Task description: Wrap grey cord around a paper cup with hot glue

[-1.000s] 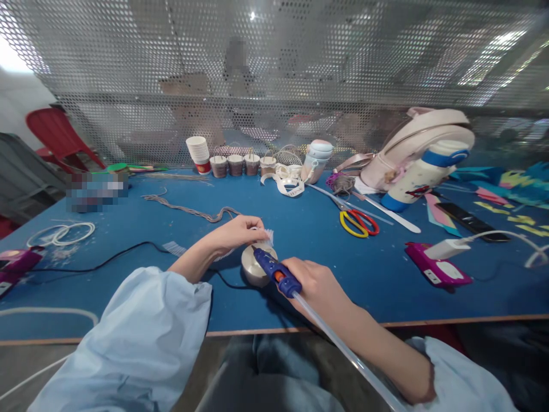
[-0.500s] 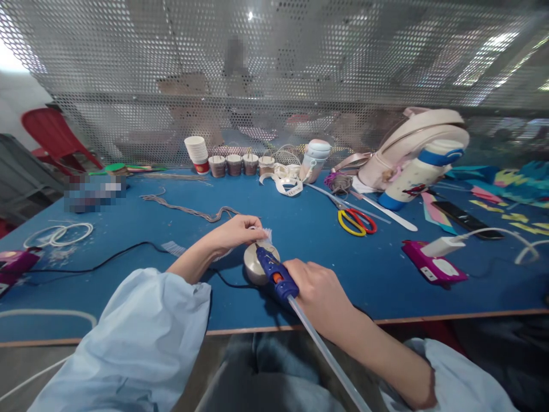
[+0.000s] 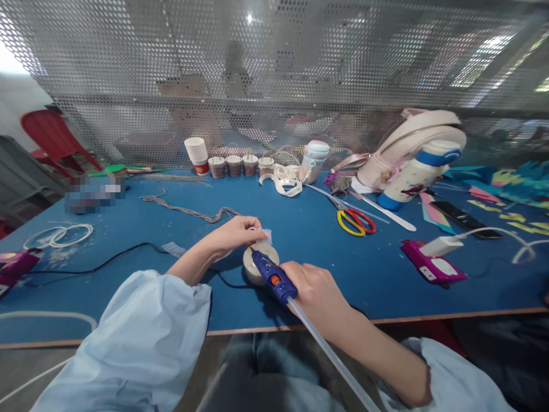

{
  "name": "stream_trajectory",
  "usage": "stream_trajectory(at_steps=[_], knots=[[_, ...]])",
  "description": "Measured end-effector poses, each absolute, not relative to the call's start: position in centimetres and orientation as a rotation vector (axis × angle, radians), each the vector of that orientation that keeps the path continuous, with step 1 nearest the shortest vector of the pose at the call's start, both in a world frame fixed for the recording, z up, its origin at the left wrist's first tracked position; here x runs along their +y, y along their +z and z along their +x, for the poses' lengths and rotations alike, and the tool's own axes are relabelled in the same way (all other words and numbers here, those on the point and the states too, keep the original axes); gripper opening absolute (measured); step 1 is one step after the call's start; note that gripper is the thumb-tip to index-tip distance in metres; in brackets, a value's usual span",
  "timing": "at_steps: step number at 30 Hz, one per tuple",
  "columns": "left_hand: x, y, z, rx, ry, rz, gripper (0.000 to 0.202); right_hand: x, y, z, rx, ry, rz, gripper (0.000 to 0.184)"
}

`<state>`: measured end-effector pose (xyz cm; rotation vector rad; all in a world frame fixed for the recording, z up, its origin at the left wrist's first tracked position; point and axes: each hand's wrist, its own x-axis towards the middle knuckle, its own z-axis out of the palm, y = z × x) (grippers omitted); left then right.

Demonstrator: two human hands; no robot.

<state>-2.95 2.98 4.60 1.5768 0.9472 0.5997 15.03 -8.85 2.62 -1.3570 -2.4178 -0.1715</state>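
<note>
In my closed right hand (image 3: pixel 315 289) is a blue hot glue gun (image 3: pixel 274 277), with a long clear glue stick (image 3: pixel 330 355) running out of its back. Its nozzle points up and left, over the top of a small round beige cup-like piece (image 3: pixel 253 269); whether it touches cannot be made out. My left hand (image 3: pixel 238 233) pinches a whitish, finely ribbed strip (image 3: pixel 266 234) just behind that round piece. The fingers partly hide the strip. Another such strip (image 3: pixel 174 248) lies beside my left forearm.
Yarn strands (image 3: pixel 193 210), small wrapped cups (image 3: pixel 234 166) and stacked paper cups (image 3: pixel 196 153) stand or lie further back. To the right are scissors (image 3: pixel 355 222), a bottle (image 3: pixel 418 171), a phone (image 3: pixel 465 219) and a purple power strip (image 3: pixel 433 263). A black cord (image 3: pixel 111 257) crosses the left side.
The glue gun's nozzle has shifted slightly left and down over the round piece. My left hand keeps its pinch on the strip in nearly the same spot.
</note>
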Motion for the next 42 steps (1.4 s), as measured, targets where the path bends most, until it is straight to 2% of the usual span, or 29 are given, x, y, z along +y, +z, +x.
stream_trajectory(at_steps=[16,29,42], knots=[[3.0,4.5,-3.0,0.962,0.585,1.592,0.023,-9.5,2.7,14.2,-2.312,-0.492,-1.317,0.022],[2.9,4.3,-3.1,0.962,0.61,1.596,0.021,-9.3,2.7,14.4,-2.356,-0.257,-1.316,0.014],[2.7,4.5,-3.0,0.994,0.609,1.615,0.024,-9.6,2.4,13.9,-2.272,-0.543,-1.32,0.022]])
